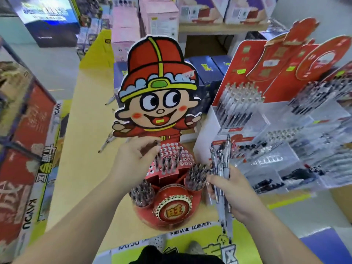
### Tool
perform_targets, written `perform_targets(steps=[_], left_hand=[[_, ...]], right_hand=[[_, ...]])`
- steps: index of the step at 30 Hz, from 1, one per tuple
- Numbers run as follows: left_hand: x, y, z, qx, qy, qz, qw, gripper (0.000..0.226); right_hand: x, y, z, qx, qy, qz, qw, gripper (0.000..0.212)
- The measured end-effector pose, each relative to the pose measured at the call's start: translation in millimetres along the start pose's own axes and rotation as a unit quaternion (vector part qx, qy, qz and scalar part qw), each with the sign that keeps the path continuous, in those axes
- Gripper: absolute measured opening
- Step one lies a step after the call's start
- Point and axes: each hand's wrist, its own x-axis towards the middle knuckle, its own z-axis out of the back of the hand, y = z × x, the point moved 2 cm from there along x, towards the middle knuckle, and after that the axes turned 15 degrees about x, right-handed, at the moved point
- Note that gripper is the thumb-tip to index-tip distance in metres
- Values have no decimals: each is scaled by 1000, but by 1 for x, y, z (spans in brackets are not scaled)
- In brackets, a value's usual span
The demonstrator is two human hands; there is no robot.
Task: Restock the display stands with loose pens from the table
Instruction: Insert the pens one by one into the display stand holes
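The pen (pixel 157 149) we are placing stands upright over the holed red panel (pixel 179 155) of the cartoon display stand (pixel 158 88). Our left hand (pixel 133 161) pinches its top end between thumb and curled fingers (pixel 150 149). Its lower end sits among the few pens already standing in the panel's holes, and we cannot tell whether it is seated in one. Most of the holes in the panel show white and unfilled.

Our right hand (pixel 236 193) grips a bundle of pens (pixel 222 164) just to the right of the stand. The fingers (pixel 235 173) are wrapped round the barrels, the clicker ends point up, and the tips hang below the palm.

At the stand's foot, two red cups packed with pens flank a red and gold drum (pixel 172 206). The left cup (pixel 142 193) is nearer to us. The right cup (pixel 196 177) is almost touching the bundle.

The stand rests on a yellow worktop (pixel 85 149). Loose pens (pixel 106 143) lie on it behind our left hand, and another (pixel 110 100) lies farther back beside the cartoon figure.

To the right is a clear acrylic display (pixel 285 149) holding rows of pens, blurred in this view. Behind it rise red card-backed stands (pixel 247 73). Dark blue boxes (pixel 209 71) sit behind the cartoon figure, pink boxes (pixel 158 18) are stacked farther back, and a large red carton (pixel 24 140) stands along the left edge.
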Motion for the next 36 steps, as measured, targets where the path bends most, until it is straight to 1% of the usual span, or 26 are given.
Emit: perform_targets(steps=[2,3,4,5,6,8,13,17,23,26,29,33,36], left_hand=[[3,2,1,-7,7,-5,1000,18],[4,2,2,-11,10,-7,1000,19],[5,2,3,-13,12,-11,1000,19],[5,3,4,-15,13,-17,1000,19],[5,3,6,-16,15,-21,1000,18],[5,4,7,-14,19,-29,999,17],[2,1,6,-25,22,-52,998,17],[2,-5,5,-8,38,-64,997,20],[7,-4,9,20,76,-27,997,19],[10,-4,9,49,102,-23,993,17],[11,-2,4,56,120,-16,991,17],[12,1,3,49,105,1,993,18],[10,0,2,49,96,-2,994,15]], right_hand=[[0,-2,-3,5,-17,14,1000,59],[0,-4,-4,6,-23,21,1000,63],[-2,-4,-7,13,-17,26,999,53],[-3,-6,-8,11,-11,31,999,36],[-4,-8,-8,13,-7,29,999,24],[-7,-10,-9,15,-12,36,999,18],[-6,-14,-9,35,-35,35,998,17],[-1,-10,-7,33,-19,28,999,15],[9,-1,-3,15,5,26,1000,14],[14,1,-2,13,16,23,1000,13],[17,4,-3,14,27,19,999,14],[21,6,-5,12,31,16,999,16],[22,5,-7,10,35,18,999,14]])
